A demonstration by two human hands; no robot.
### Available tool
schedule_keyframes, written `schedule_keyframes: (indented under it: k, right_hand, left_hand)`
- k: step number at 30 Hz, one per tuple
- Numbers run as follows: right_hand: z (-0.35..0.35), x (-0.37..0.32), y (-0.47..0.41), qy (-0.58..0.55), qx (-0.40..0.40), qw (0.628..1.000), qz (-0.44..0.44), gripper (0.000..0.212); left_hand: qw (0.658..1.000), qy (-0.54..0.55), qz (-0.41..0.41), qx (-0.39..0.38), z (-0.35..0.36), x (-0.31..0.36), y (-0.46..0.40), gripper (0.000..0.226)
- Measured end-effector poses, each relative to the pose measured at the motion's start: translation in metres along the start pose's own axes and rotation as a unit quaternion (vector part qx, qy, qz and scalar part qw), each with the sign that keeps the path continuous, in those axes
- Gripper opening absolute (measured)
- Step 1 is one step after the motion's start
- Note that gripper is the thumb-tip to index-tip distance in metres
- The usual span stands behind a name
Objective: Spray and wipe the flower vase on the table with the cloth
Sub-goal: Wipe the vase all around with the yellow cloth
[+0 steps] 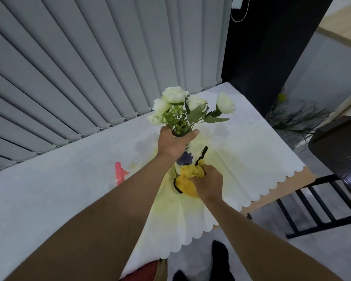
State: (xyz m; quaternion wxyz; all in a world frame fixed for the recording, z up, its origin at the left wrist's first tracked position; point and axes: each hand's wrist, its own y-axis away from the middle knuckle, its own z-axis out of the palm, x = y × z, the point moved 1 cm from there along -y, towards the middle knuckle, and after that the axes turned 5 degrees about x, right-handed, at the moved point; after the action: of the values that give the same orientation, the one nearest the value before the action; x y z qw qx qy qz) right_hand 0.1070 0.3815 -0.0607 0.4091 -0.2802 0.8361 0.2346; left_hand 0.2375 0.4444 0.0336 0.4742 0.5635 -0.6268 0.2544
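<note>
Midway through the wipe: left hand [173, 144] clamped around the neck of the flower vase [184, 159], fingers closed just under the white artificial roses [175, 95]; right hand [208, 182] bunching a yellow cloth [185, 180] against the lower body, fingers curled shut on the fabric. Standing upright near the front corner of the bench [49, 199], on a white scallop-edged cover [251, 151] tinged yellow around the base. Probably ceramic, glazed with a blue flower motif, so likely slick when wet, breakable and top-heavy with the stems; best held at the narrow neck as now, with wiping pressure kept low and gentle. Red spray bottle trigger [120, 173] poking out behind the left forearm, the rest hidden. Grey vertical blinds [89, 67] behind the bench, a dark chair [336, 151] to the right, a green potted plant [296, 120] beyond, pale floor below.
</note>
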Motion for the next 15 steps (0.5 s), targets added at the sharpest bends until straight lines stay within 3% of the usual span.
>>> schedule_keyframes:
  k: [3, 7, 11, 15]
  right_hand:
    - [-0.009, -0.028, -0.005, -0.068, 0.054, 0.995, -0.050, 0.026]
    - [-0.013, -0.070, -0.015, -0.134, 0.105, 0.979, -0.115, 0.014]
    - [-0.007, -0.055, -0.014, -0.148, 0.107, 0.975, -0.128, 0.015]
    - [0.007, -0.012, 0.000, -0.084, 0.066, 0.991, -0.081, 0.017]
  left_hand:
    - [1.000, 0.000, -0.003, 0.002, -0.002, 0.002, 0.002, 0.047]
    - [1.000, 0.003, -0.028, 0.010, 0.003, -0.003, -0.003, 0.072]
    - [0.999, -0.027, -0.030, -0.035, -0.004, 0.000, -0.001, 0.040]
    - [0.996, -0.037, -0.037, -0.068, -0.008, -0.015, -0.002, 0.077]
